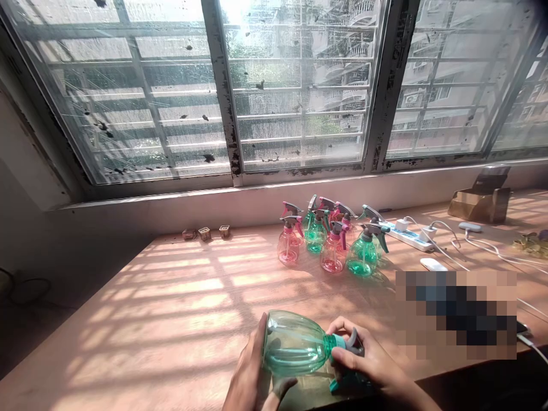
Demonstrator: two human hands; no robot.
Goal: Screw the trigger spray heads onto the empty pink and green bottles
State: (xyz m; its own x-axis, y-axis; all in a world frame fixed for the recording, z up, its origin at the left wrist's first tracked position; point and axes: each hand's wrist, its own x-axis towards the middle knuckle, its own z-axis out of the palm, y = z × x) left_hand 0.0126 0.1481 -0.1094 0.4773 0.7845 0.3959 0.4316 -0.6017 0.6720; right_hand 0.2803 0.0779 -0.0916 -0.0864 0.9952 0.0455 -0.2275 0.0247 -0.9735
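A clear green spray bottle lies on its side in the air between my two hands, near the table's front edge. My left hand is wrapped around its base end, with the thumb below. The fingers of my right hand close on the teal collar and grey spray head at the neck. Below the right hand a teal trigger part shows, partly hidden by the fingers. Further back stands a group of pink and green spray bottles, among them a pink one and a green one.
Behind the table runs a barred window. A white power strip with plugs and cables lies at the right, near a cardboard box. Small wooden pieces sit by the wall. A pixelated dark object lies at the right front.
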